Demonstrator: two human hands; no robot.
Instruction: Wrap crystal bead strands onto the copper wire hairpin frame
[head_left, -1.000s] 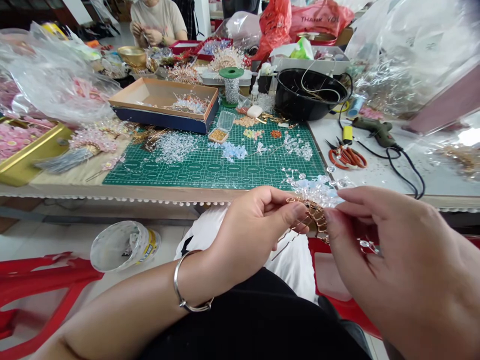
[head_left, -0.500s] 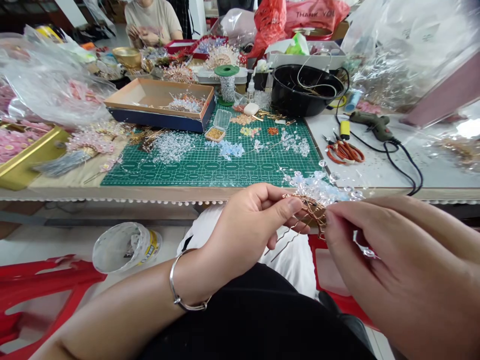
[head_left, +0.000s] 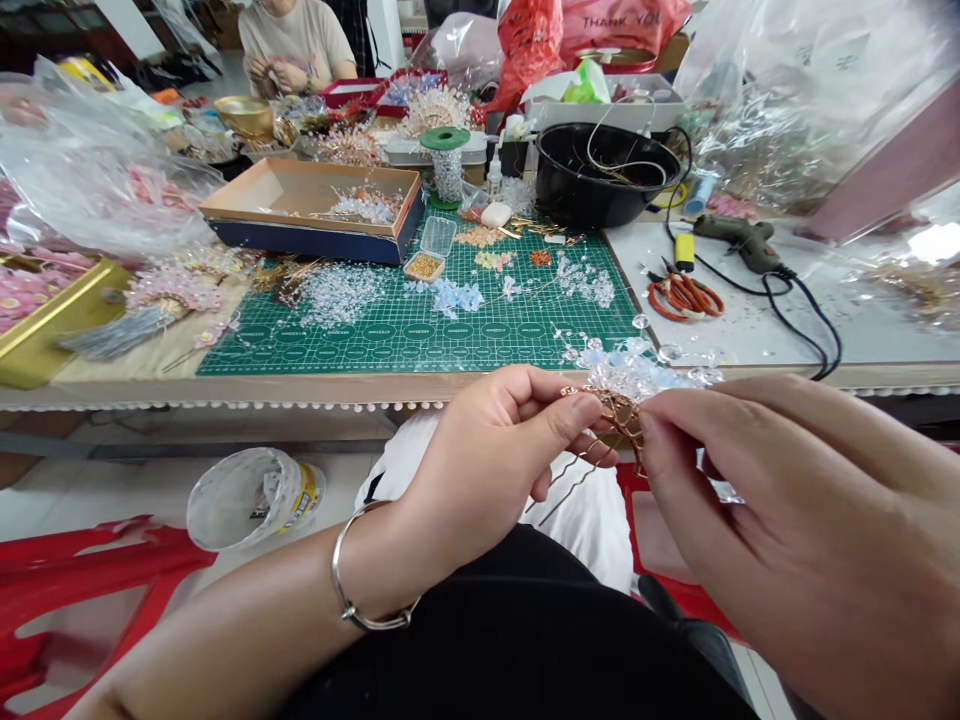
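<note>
Just before the near edge of the green mat (head_left: 405, 345), my left hand (head_left: 491, 450) pinches the beaded wire ornament (head_left: 622, 368) by its frame, beads toward the mat, probably to spare them, while my right hand (head_left: 795, 500) pinches its other side, seemingly for steadiness.

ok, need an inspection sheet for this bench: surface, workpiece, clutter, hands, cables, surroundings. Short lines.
Surface: table bears a green mat with small parts spread over it.
Workpiece: wire piece with clear and pale-blue beads, held off the table; prongs point down.
Clutter: clear beads, blue flowers, box, black basin, orange-handled pliers.
Hands: left hand grips the piece's left side; right hand pinches at its right.
Cables: black cable by the glue gun loops near the front edge.
Surroundings: person opposite; bucket on the floor.
</note>
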